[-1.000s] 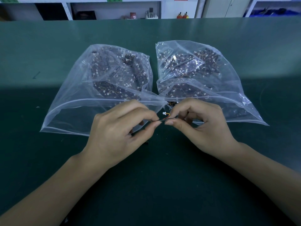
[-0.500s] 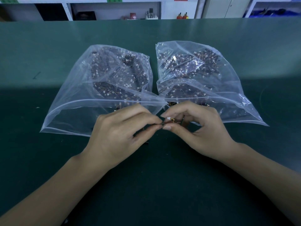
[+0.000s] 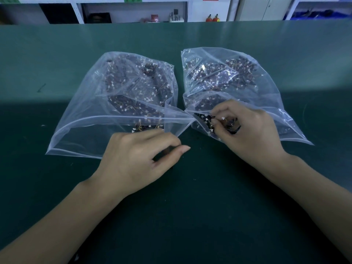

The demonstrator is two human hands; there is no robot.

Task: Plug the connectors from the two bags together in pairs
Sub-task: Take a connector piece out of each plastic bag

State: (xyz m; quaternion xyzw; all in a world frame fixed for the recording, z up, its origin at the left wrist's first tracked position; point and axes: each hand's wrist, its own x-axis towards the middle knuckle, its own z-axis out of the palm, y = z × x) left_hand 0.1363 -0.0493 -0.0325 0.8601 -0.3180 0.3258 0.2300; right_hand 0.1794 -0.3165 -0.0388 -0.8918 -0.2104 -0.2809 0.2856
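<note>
Blurred left hand (image 3: pixel 137 159), grip contents unclear

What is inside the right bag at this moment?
The right bag holds a heap of dark wired connectors with white plugs. The right hand reaches into its mouth, fingers among them; what lies under the hand is covered.

Your left hand (image 3: pixel 139 159) rests palm down just in front of the left bag (image 3: pixel 106 111), fingers curled, thumb and forefinger drawn together; whether they pinch anything is unclear. Your right hand (image 3: pixel 245 134) sits right of that bag, fingertips (image 3: pixel 215 121) bent and pinching among small parts. Both forearms angle inward.
</note>
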